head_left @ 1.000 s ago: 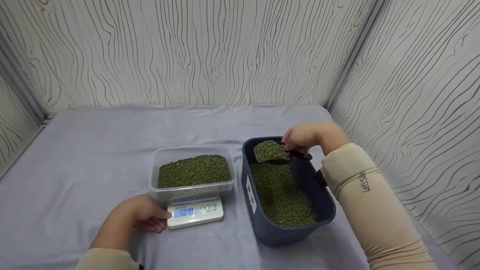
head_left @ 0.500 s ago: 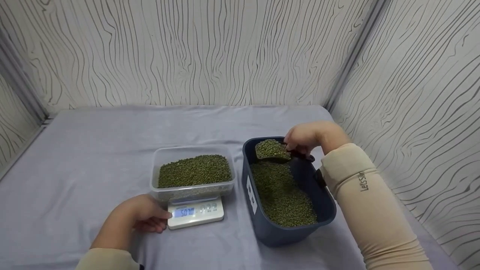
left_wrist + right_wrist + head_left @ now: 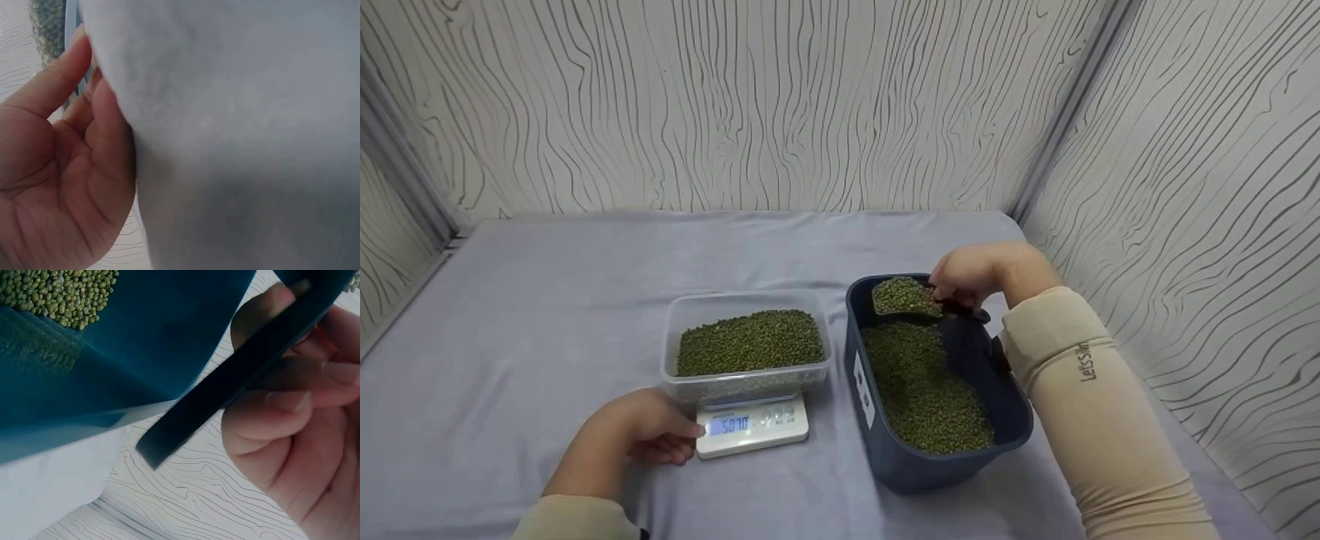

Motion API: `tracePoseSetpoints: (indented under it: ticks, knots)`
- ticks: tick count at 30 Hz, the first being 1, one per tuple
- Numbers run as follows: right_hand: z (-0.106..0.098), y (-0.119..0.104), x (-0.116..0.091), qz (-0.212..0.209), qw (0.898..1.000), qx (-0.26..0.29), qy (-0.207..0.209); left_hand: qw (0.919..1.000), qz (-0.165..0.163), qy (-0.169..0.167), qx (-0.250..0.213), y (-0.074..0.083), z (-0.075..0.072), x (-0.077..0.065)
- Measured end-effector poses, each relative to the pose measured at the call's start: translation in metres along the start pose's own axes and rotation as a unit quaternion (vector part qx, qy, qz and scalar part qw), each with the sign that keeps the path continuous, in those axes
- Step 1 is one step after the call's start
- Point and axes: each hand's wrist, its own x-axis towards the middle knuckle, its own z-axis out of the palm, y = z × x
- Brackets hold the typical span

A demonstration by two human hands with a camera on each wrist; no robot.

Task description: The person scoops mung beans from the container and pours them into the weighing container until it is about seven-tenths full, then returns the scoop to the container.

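My right hand grips the dark handle of a scoop heaped with green mung beans, held over the far end of a dark blue bin. In the right wrist view the fingers curl round the black handle. More mung beans lie inside the bin. My left hand holds the left edge of a white digital kitchen scale, thumb at its lit display, which reads 507.0. A clear plastic container of mung beans sits on the scale.
A pale lilac cloth covers the table. Wood-grain patterned panels stand behind and at the sides. The bin stands close to the right of the clear container, with a white label on its left wall.
The right hand has shifted the full scoop very slightly to the right and away over the bin. The left hand, scale reading and clear container stay the same.
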Motion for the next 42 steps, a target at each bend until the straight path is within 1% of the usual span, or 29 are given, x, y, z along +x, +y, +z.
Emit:
tracePoseSetpoints:
  ticks: [10,17,21,29,36,42]
  knots:
    - [0.0,0.001,0.001,0.0,1.0,0.0,0.0,1.0,-0.003,0.002,0.002,0.0,0.0,0.001]
    - [-0.002,-0.001,0.0,-0.012,1.0,-0.019,0.01,0.9999,-0.001,0.003,-0.01,-0.001,0.0,0.002]
    - [-0.002,-0.006,0.0,-0.02,0.999,-0.029,0.009,0.9999,-0.001,0.002,-0.012,-0.001,0.0,0.001]
    - [0.001,-0.027,0.006,-0.029,0.999,-0.044,-0.001,0.9999,0.008,-0.001,-0.011,-0.001,0.0,0.001]
    - [0.005,-0.054,0.015,-0.038,0.998,-0.055,-0.006,0.9999,0.007,0.001,-0.013,0.001,0.004,0.0]
    - [0.009,-0.077,0.025,-0.036,0.998,-0.05,-0.001,0.9998,0.003,0.003,-0.017,0.003,0.006,0.0]
